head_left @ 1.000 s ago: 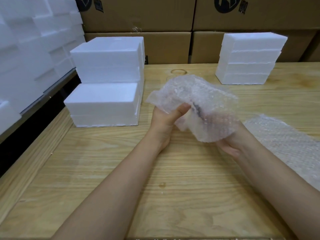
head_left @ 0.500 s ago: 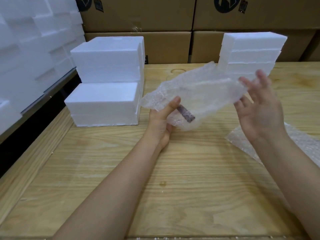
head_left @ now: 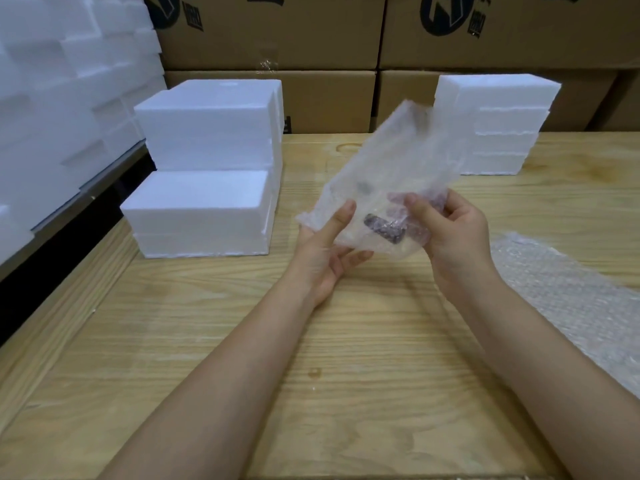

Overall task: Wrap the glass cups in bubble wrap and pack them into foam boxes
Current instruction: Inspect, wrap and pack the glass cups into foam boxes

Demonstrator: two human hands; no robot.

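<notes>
Task's thing: glass cup [head_left: 384, 232] — I read it only as a dark patch through the bubble wrap [head_left: 391, 161]; the glass itself is too faint to outline. It sits in the low end of the bundle, held in the air above the middle of the desk [head_left: 311, 393].
Left hand [head_left: 325, 247]: thumb on top, fingers under, pinching the wrap's left edge.
Right hand [head_left: 453, 233]: fingers curled round the low end, right at the cup.
Key relation: the cup lies between both hands, nearer the right. The bundle's long axis climbs from the hands toward the far right corner, and its loose end is unclosed.
Next move, my judgement: fold the loose end over before packing.
Around: foam boxes [head_left: 207, 188] stacked by the left edge, near the left hand. A second stack [head_left: 498, 126] stands at the far edge, behind the loose end. A spare sheet [head_left: 571, 306] lies along the right edge.
In the way: no foam box shows an open top — I judge a lid must come off first.
</notes>
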